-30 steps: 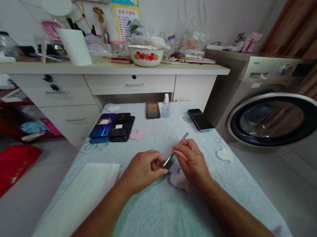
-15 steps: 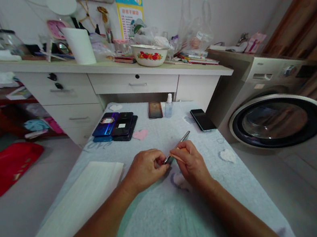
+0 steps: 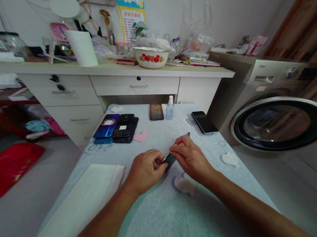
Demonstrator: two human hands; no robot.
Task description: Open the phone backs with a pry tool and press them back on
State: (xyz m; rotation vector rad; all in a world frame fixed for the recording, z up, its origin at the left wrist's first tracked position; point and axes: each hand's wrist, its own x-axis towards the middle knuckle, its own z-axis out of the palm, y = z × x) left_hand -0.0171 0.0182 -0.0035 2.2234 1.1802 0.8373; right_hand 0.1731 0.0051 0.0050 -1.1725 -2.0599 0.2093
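A slim dark phone point(image 3: 170, 160) with a silvery edge is tilted up on its side above the cloth-covered table. My left hand point(image 3: 146, 169) is closed around its near left end, thumb and fingers pinching it. Closed fingers of my right hand point(image 3: 190, 157) press on the phone's upper edge. Its far tip pokes out beyond that hand. Whether a small wiping piece is under the right fingers is hidden. Farther right, another black phone point(image 3: 204, 122) lies flat. A clear spray bottle point(image 3: 169, 109) with a white cap stands behind the hands.
At the table's back left lie a blue phone point(image 3: 106, 127) and black phones point(image 3: 123, 126). A small brown item point(image 3: 155, 112), blurred, is beside the bottle. A long pale folded sheet point(image 3: 73, 213) lies left. Behind are a white desk point(image 3: 137, 85) and a washing machine point(image 3: 273, 106) on the right.
My right hand has shifted slightly along the phone's edge and its fingers now lie over it. The phone has turned to show more of its dark face. An orange patch in the right hand no longer shows clearly.
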